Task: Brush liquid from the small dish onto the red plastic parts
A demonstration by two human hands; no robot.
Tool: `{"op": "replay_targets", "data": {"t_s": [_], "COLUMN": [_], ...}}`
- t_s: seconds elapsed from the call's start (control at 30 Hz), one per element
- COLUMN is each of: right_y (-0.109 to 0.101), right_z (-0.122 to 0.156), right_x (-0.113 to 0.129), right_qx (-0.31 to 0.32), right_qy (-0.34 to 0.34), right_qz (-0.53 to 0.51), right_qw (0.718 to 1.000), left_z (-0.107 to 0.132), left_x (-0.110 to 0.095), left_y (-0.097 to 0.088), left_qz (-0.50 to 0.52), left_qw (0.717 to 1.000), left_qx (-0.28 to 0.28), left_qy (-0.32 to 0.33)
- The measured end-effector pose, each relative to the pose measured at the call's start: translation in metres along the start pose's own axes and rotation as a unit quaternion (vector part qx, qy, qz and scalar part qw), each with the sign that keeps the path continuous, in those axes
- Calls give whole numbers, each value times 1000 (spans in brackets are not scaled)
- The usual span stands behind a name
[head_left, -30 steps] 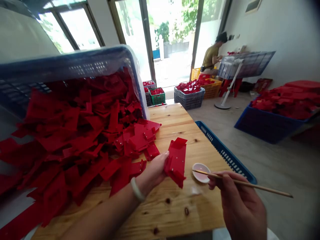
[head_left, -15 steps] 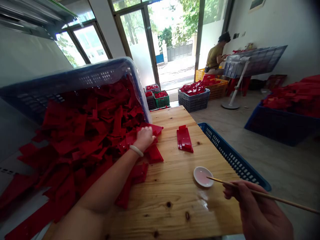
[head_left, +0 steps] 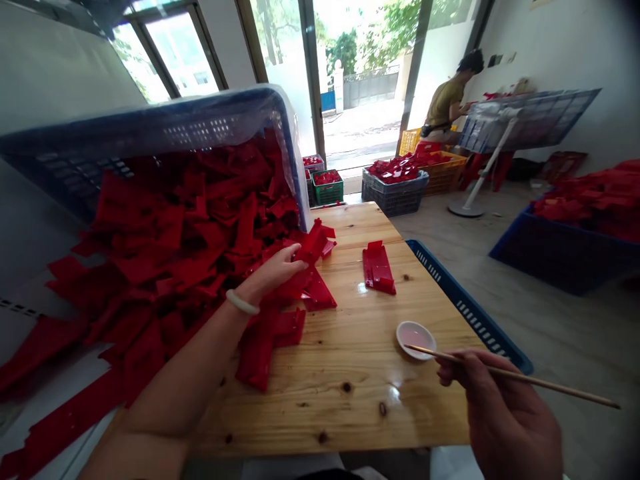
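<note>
Head view. Table [head_left: 295, 417]: knotty wood, bare at bottom centre; right edge beside blue basket [head_left: 450, 283]. Dish [head_left: 416, 356]: white, round, right of centre. Stick [head_left: 540, 382]: slim, wooden, lower right, gripped by right hand [head_left: 503, 407], tip pointing left at dish. Left hand [head_left: 275, 270]: centre, pinching thin red piece [head_left: 314, 243], long axis towards upper right.

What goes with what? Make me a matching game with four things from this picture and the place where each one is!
Things:
1. thin stick
2. pale bracelet
3. green crate
4. white dish

Places:
A. on the wrist of the left hand
B. on the wooden table
C. beyond the table, near the tall glass panes
D. in the right hand

Right pairs: 1-D, 2-A, 3-C, 4-B
</note>
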State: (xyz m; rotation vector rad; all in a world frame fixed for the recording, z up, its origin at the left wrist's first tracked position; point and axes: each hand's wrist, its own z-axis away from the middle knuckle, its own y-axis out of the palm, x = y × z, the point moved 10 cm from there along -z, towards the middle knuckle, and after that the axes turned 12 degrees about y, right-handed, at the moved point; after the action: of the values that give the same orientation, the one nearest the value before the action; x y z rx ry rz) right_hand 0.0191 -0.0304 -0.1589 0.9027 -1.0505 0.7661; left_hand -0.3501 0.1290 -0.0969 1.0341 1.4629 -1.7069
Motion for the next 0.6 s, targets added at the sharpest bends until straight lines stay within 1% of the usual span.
{"op": "replay_targets", "data": {"t_s": [0.07, 0.1, 0.13, 0.17, 0.2, 0.23, 0.27, 0.3, 0.37, 0.47, 0.53, 0.6], "right_y": [7, 12, 17, 22, 27, 31, 36, 41, 53, 71, 80, 86], "right_z": [7, 12, 16, 21, 25, 30, 35, 40, 50, 67, 76, 82], "right_x": [11, 17, 22, 27, 31, 35, 38, 40, 44, 49, 49, 46], "right_qx": [3, 11, 22, 34, 46, 58, 71, 84, 117, 171, 197, 211], "right_qy": [-13, -22, -32, -42, -53, -64, -75, -85, -107, -151, -174, -191], "right_qz": [-10, -13, -11, -4, 8, 25, 46, 70, 114, 164, 192, 216], "right_qw": [1000, 1000, 999, 999, 997, 996, 994, 990, 981, 960, 945, 934], "left_z": [36, 56, 76, 97, 116, 133, 146, 157, 171, 183, 187, 189], "left_x": [-12, -13, -9, -4, 1, 6, 10, 13, 17, 15, 9, 6], "left_y": [22, 36, 55, 74, 93, 110, 122, 132, 145, 161, 166, 167], "left_qz": [96, 162, 253, 333, 403, 453, 482, 499, 519, 528, 523, 501], "left_qw": [995, 986, 965, 935, 899, 866, 845, 832, 819, 814, 820, 836], "left_qx": [-3, -1, 2, 8, 9, 3, -5, -16, -32, -16, -3, 6], "left_qy": [-5, -26, -71, -124, -172, -209, -232, -241, -242, -242, -233, -225]}}
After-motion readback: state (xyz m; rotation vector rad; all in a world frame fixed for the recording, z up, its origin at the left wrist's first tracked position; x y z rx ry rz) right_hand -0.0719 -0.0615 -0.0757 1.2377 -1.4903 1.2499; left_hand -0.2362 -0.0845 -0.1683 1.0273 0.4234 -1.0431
